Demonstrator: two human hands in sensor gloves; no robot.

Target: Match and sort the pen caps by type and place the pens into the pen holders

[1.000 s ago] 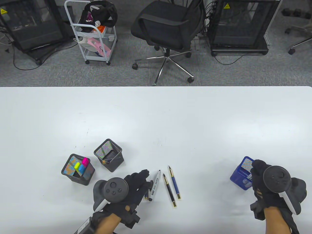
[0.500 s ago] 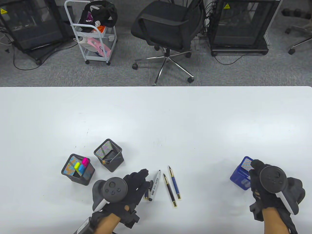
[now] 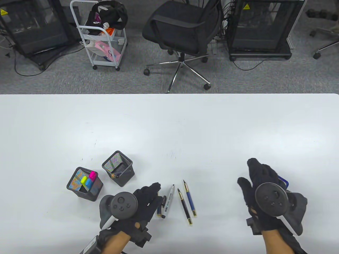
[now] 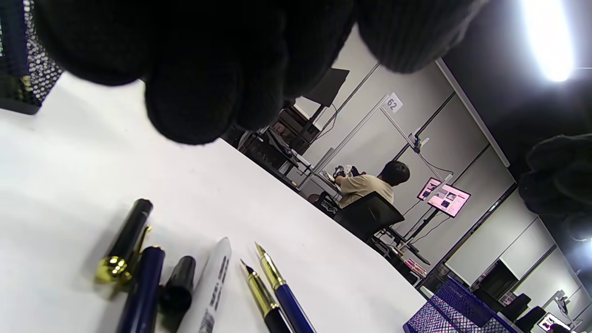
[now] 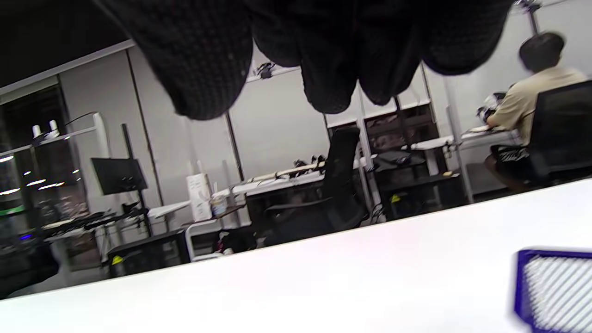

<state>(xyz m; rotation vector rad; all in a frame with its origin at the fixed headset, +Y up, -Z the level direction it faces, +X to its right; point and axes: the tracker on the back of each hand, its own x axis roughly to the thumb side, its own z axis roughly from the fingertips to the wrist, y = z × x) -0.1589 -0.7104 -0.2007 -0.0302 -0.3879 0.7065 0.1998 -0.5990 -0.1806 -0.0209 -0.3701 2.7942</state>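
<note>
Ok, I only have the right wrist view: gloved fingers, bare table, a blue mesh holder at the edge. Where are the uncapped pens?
Observer: The table view shows three by the left hand: a white marker, a black fountain pen and a blue fountain pen.
Operator: Any caps near them?
Observer: Yes. The left wrist view shows three loose ones beside the marker: a black cap with a gold clip, a blue cap and a black marker cap.
Operator: Is my right grip holding anything?
Observer: No. In the table view the right hand is open, fingers straight, covering most of the blue holder.
</note>
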